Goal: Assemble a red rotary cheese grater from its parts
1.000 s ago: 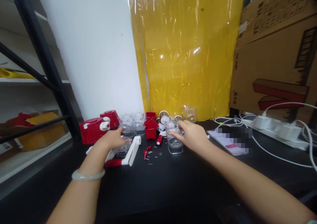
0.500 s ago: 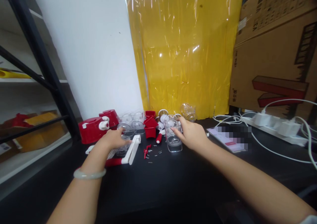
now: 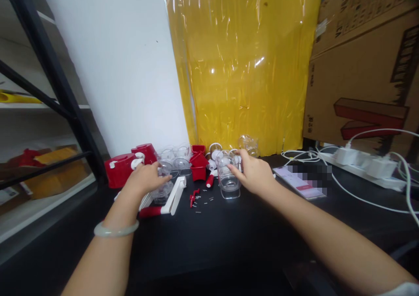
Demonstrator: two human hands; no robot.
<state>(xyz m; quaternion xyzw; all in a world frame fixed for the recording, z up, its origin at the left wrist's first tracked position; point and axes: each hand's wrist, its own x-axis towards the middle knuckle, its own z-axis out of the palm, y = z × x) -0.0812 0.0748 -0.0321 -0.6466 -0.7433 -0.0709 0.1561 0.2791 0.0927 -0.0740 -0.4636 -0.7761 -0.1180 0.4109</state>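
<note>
Resting on the black tabletop (image 3: 203,252), a clear plastic container (image 3: 230,184) is held near its top between the right hand's (image 3: 253,171) thumb and fingers, seemingly to steady it. The left hand (image 3: 146,179) spreads over other clear parts (image 3: 161,194), whether gripping I cannot tell, beside a red-and-white frame (image 3: 177,195); small pins (image 3: 198,212) lie between, perhaps for easy reach.

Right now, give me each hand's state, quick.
Left hand: at the clear plastic parts; whether it grips one cannot be told.
Right hand: closed on the clear container, thumb on the near side.
</note>
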